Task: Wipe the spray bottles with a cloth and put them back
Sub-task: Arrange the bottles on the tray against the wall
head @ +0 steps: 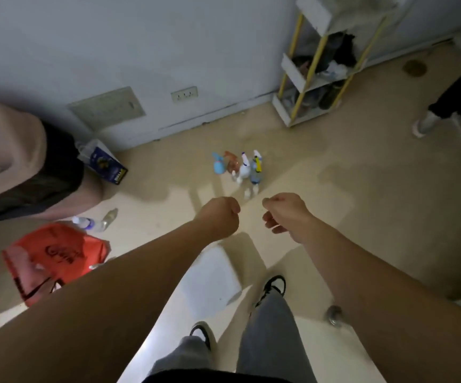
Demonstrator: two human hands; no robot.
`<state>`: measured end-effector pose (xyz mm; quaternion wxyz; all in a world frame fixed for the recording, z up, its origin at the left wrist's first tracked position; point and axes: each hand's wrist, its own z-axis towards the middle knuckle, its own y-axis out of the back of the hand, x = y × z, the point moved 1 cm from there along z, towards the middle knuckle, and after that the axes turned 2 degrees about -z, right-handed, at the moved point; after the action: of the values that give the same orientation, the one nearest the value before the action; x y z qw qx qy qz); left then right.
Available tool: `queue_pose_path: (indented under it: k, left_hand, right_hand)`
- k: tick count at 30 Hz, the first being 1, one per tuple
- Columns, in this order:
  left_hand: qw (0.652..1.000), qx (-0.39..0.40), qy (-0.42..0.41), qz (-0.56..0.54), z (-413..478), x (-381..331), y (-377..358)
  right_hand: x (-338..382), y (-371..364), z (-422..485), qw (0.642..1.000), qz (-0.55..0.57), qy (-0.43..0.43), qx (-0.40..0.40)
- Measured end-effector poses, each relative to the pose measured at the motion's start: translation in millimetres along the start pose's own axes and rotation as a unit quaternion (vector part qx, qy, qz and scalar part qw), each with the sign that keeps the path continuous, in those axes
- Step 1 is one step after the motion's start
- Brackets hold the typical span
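Observation:
Several spray bottles stand in a tight row on the beige floor near the wall: a light blue one (218,164), an orange one (231,162), a white one (243,168) and a grey one with a yellow trigger (256,168). My left hand (222,218) is stretched out in front of me as a closed fist with nothing in it, well short of the bottles. My right hand (282,214) is beside it, fingers curled in, also holding nothing. I see no cloth.
A white and yellow shelf rack (318,67) stands at the wall on the right. Another person's legs (445,114) are at the far right. A red plastic bag (55,258), two lying bottles (96,221) and a blue box (105,161) sit left, beside a person in pink (16,161).

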<state>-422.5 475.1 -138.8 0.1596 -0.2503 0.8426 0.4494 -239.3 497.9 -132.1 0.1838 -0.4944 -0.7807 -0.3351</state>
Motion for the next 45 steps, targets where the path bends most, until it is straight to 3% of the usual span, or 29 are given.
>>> queue_pose_path:
  k: [11, 23, 30, 34, 38, 42, 45]
  left_hand:
    - [0.986, -0.052, 0.101, -0.122, 145, -4, 55]
    - [0.985, -0.018, 0.119, -0.124, 388, 106, 97]
    - [0.995, -0.007, 0.08, -0.062, 559, 171, -3]
    - [0.992, 0.017, 0.012, 0.127, 654, 226, -69]
    - [0.961, 0.059, -0.018, 0.269, 726, 271, -105]
    - [0.935, -0.009, -0.088, 0.344, 753, 291, -121]
    - [0.943, -0.024, -0.081, 0.322, 753, 303, -126]
  right_hand:
    - [108, 23, 157, 0.997, -0.061, -0.004, 0.049]
    - [172, -56, 393, 0.998, -0.042, -0.049, -0.006]
    - [75, -91, 582, 0.981, -0.181, -0.019, -0.065]
    - [5, -108, 679, 0.951, -0.299, -0.021, -0.078]
    - [-29, -116, 741, 0.973, -0.207, -0.076, -0.072]
    - [-58, -127, 752, 0.986, -0.146, -0.021, -0.082]
    - [-73, -134, 751, 0.978, -0.169, 0.025, -0.118]
